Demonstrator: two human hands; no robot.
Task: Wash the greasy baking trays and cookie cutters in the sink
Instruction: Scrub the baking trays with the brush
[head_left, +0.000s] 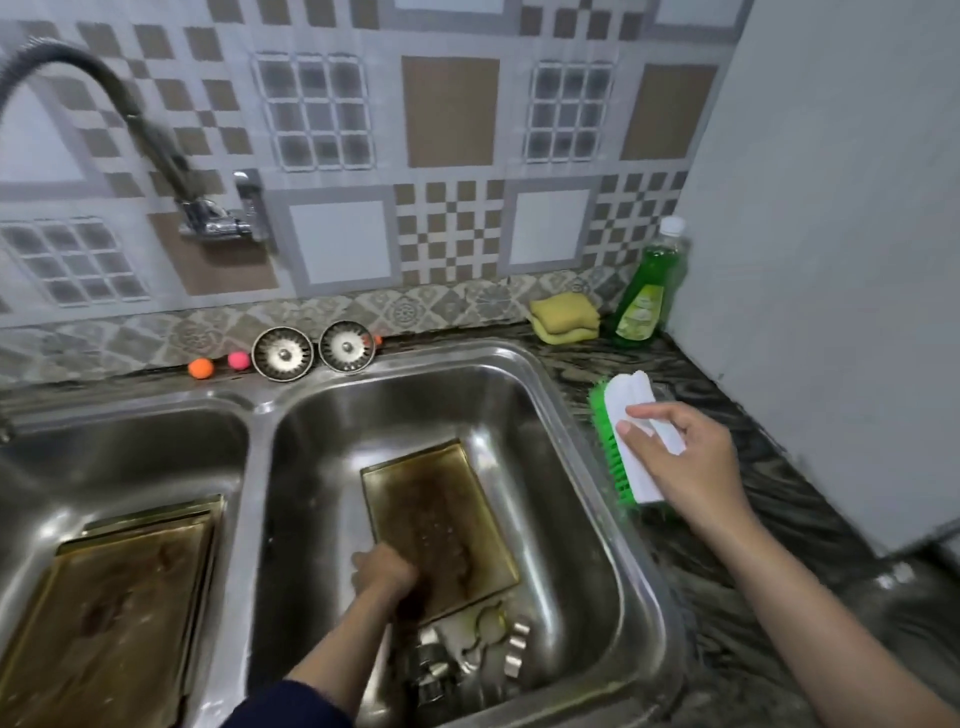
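Left hand (384, 571) fingers closed on near corner of greasy tray (441, 525) in right basin, right hand (685, 457) fingers gripping scrub brush (623, 441) on counter

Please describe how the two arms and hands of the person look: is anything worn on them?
Both hands are bare, with no gloves, rings or watch visible. The left hand belongs to an arm with a dark navy sleeve pushed up near the elbow. The right hand and its forearm are uncovered as far as the picture shows; no sleeve is visible there.
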